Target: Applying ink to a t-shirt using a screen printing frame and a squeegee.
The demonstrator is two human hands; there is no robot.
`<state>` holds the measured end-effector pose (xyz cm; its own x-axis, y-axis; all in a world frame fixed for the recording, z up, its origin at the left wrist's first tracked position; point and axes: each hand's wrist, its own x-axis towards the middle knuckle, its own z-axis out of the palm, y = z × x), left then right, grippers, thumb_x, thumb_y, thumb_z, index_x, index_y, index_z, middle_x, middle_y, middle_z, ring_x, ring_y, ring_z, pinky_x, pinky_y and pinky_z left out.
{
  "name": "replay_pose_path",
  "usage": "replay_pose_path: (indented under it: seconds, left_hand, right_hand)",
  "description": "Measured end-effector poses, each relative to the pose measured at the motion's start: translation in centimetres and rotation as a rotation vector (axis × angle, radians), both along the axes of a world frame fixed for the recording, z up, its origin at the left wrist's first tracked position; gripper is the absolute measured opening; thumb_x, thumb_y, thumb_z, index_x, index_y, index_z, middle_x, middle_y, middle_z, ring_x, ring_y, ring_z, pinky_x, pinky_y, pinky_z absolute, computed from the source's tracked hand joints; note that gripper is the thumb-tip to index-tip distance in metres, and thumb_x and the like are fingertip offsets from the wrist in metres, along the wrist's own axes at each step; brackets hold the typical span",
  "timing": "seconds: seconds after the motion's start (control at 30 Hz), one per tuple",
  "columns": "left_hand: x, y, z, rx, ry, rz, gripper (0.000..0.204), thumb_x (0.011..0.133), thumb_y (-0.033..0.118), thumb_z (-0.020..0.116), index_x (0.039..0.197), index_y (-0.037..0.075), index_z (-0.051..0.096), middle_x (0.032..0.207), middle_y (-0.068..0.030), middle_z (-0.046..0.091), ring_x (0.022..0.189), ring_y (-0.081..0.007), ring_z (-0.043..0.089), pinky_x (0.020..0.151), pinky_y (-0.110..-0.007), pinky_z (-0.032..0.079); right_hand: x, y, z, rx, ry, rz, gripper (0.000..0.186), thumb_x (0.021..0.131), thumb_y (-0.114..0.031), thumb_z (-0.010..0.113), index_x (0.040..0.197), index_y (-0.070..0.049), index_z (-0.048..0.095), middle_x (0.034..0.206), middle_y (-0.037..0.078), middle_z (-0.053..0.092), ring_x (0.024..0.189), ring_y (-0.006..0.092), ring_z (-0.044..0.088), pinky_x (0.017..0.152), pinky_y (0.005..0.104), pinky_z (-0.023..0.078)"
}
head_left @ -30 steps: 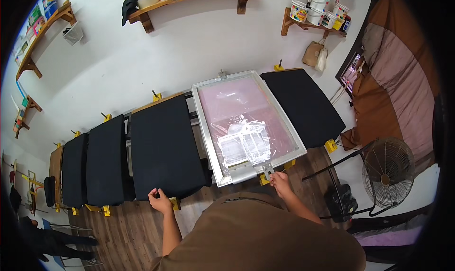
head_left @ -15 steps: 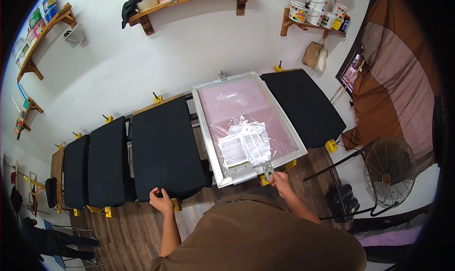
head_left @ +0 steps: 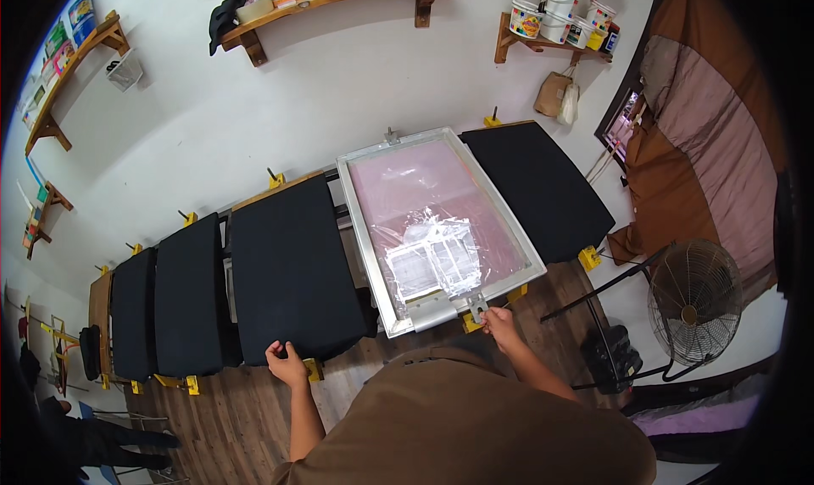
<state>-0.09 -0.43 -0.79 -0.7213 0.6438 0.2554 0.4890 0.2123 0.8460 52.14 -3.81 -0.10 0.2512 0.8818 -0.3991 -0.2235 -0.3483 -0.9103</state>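
Note:
A silver-framed printing screen [head_left: 356,231] with pink mesh lies over the row of boards. White streaks and shiny clear film cover the nearer part of its mesh. My right hand [head_left: 500,327] is closed on a metal bracket [head_left: 477,304] at the screen's near edge; the fingertips are partly hidden. Left of the screen, a board covered in black fabric [head_left: 292,269] stretches away from me. By its near edge is my left hand [head_left: 287,365], fingers loosely bent and apart, holding nothing; whether it touches the fabric, I cannot tell.
Another black-covered board [head_left: 538,192] sits right of the screen, and more [head_left: 188,294] line up at the left. Yellow clamps [head_left: 591,258] edge the boards. A round fan [head_left: 694,303] stands at the right. Paint tubs [head_left: 560,14] fill a wall shelf. Someone in dark clothes [head_left: 110,434] is at lower left.
The whole view has shifted slightly. My right hand keeps its hold on the bracket, and my left hand stays by the black board with its fingers a little changed.

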Motion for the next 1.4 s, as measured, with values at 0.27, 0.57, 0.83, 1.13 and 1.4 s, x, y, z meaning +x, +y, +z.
replay_pose_path:
  seconds: [0.27,0.57,0.83,1.13,1.4]
  left_hand:
    - [0.4,-0.1,0.5,-0.040,-0.023,0.049,0.024,0.085,0.011,0.076,0.106,0.003,0.066,0.097,-0.0098,0.068,0.093,-0.0247,0.063,0.091,-0.038,0.047]
    - [0.0,-0.3,0.0,-0.033,0.002,0.013,0.023,0.085,0.011,0.076,0.103,0.002,0.065,0.096,-0.0104,0.068,0.093,-0.0264,0.062,0.091,-0.039,0.047]
    - [0.3,-0.1,0.5,-0.049,0.026,0.008,0.022,0.085,0.010,0.075,0.103,0.002,0.065,0.097,-0.0106,0.068,0.093,-0.0265,0.062,0.089,-0.040,0.048]
    - [0.3,-0.2,0.3,-0.041,0.023,0.052,0.020,0.086,0.011,0.074,0.102,0.003,0.066,0.097,-0.0101,0.069,0.093,-0.0260,0.064,0.090,-0.039,0.048]
    - [0.1,-0.2,0.2,-0.042,0.008,0.024,0.021,0.085,0.014,0.075,0.101,0.004,0.067,0.096,-0.0100,0.070,0.093,-0.0271,0.064,0.090,-0.040,0.048]
  right_hand:
    - [0.9,0.3,-0.5,0.020,-0.145,0.072,0.022,0.094,-0.011,0.064,0.076,0.000,0.067,0.067,0.004,0.063,0.055,0.0091,0.053,0.052,0.0253,0.042]
    - [0.7,0.5,0.2,0.014,-0.075,0.077,0.022,0.093,-0.011,0.065,0.074,0.000,0.066,0.067,0.004,0.063,0.054,0.0108,0.054,0.052,0.0259,0.044]
    - [0.5,0.2,0.0,0.006,0.009,0.023,0.021,0.095,-0.011,0.065,0.076,-0.002,0.064,0.067,0.003,0.061,0.055,0.0099,0.052,0.052,0.0264,0.044]
    - [0.2,0.1,0.4,-0.001,-0.024,0.029,0.021,0.096,-0.011,0.064,0.077,-0.002,0.064,0.068,0.002,0.060,0.056,0.0088,0.052,0.052,0.0254,0.043]
    - [0.0,0.0,0.4,-0.022,0.014,-0.012,0.020,0.096,-0.011,0.063,0.078,-0.003,0.065,0.069,0.002,0.061,0.057,0.0086,0.052,0.053,0.0248,0.043]
